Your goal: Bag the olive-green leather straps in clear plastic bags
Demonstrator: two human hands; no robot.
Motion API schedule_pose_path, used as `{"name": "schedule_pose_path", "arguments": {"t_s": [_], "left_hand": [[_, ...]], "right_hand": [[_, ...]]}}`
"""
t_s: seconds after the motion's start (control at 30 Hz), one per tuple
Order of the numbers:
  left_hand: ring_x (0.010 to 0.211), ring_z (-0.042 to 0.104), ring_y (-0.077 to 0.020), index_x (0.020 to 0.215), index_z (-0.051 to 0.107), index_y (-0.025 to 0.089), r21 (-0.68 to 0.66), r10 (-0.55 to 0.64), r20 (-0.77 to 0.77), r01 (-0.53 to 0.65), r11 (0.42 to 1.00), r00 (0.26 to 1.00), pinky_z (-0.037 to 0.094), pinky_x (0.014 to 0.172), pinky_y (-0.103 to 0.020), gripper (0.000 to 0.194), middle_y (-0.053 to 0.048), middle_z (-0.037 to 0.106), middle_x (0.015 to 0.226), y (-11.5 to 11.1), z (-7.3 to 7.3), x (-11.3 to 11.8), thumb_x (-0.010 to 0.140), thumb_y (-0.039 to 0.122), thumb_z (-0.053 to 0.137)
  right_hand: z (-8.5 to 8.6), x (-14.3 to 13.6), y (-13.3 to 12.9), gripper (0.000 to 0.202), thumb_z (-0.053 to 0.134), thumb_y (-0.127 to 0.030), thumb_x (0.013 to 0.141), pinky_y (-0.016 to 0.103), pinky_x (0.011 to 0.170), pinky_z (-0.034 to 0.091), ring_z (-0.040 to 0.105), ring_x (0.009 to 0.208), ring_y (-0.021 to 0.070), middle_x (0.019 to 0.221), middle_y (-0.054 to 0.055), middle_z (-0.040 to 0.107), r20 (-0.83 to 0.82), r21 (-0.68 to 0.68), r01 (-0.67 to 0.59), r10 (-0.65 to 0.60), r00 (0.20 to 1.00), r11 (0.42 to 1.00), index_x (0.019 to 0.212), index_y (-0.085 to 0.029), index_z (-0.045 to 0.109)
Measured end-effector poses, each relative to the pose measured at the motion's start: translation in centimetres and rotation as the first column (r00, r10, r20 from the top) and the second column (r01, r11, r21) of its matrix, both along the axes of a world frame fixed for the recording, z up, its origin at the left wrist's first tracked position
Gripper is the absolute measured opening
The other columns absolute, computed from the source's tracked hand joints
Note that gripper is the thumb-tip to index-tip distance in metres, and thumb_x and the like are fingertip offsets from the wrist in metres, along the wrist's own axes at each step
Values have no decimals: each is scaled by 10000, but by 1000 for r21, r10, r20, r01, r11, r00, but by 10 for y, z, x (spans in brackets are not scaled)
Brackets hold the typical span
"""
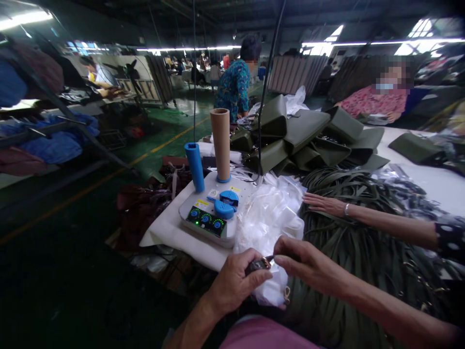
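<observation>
Near the bottom centre, my left hand [238,281] grips a dark strap [257,265] with a small metal buckle between thumb and fingers. Just right of it, my right hand [303,264] pinches the strap's narrow end beside the buckle. Both hands are over the near edge of a heap of clear plastic bags [271,218]. A large pile of dark green straps [337,237] spreads out to the right, partly beneath my right forearm.
A co-worker's hand [325,204] with a bracelet reaches over the straps. A grey machine [232,237] with blue knobs stands left of the plastic, beside a cardboard tube [221,145] and a blue tube [195,167]. Green bags [305,128] are piled behind. Cables hang down.
</observation>
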State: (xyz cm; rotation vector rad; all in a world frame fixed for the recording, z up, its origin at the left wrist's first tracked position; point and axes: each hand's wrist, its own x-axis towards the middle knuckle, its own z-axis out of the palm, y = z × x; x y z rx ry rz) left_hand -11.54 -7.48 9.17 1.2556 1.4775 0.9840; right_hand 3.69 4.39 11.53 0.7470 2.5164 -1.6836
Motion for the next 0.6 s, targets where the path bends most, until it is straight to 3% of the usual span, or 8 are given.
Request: {"name": "schedule_pose_path", "arguments": {"t_s": [0.1, 0.17, 0.3, 0.43, 0.5, 0.6], "left_hand": [[635, 471, -96, 803, 568, 138, -4, -104, -43, 104, 995, 994, 315, 570, -178, 252, 37, 524, 665, 0, -2, -3, 795, 390, 581], [642, 486, -101, 805, 564, 144, 19, -100, -99, 102, 995, 990, 314, 574, -183, 228, 33, 547, 678, 0, -2, -7, 797, 372, 583], [578, 483, -104, 718, 549, 153, 12, -6, -308, 10, 1000, 951, 287, 533, -201, 290, 37, 528, 606, 0, 0, -21, 776, 434, 593], [668, 570, -145, 793, 574, 164, 85, 5, -282, 20, 996, 959, 354, 567, -206, 168, 5, 608, 697, 1, 14, -40, 802, 332, 568], [715, 586, -155, 860, 556, 172, 113, 98, -277, -69, 991, 956, 382, 602, -215, 158, 2, 620, 753, -2, 24, -53, 810, 322, 557], [758, 591, -166, 923, 525, 183, 85, 254, -359, -239, 967, 898, 402, 662, -243, 212, -1, 626, 834, -9, 43, -70, 801, 349, 577]], "right_hand": [[8, -9, 0, 289, 407, -337, 899, 204, 485, 249, 362, 501, 68, 569, -15, 460, 134, 298, -182, 147, 980, 937, 704, -143, 496], [16, -18, 1, 263, 419, -300, 888, 207, 466, 225, 342, 461, 60, 534, -19, 460, 224, 370, -288, 216, 951, 883, 703, -145, 522], [34, -42, 6, 206, 477, -313, 864, 187, 467, 256, 397, 483, 65, 556, -12, 520, 227, 365, -304, 233, 946, 880, 777, -146, 561], [58, -72, 5, 103, 516, -155, 797, 188, 500, 282, 449, 516, 65, 600, -4, 563, 222, 434, -403, 338, 914, 805, 742, -144, 603], [69, -82, 8, 105, 541, -146, 773, 176, 506, 306, 474, 538, 68, 643, -13, 580, 196, 380, -411, 362, 911, 828, 857, -158, 604], [81, -94, 18, 168, 513, -264, 827, 169, 473, 328, 454, 508, 65, 646, -22, 566, 160, 267, -333, 299, 941, 904, 946, -153, 555]]}}
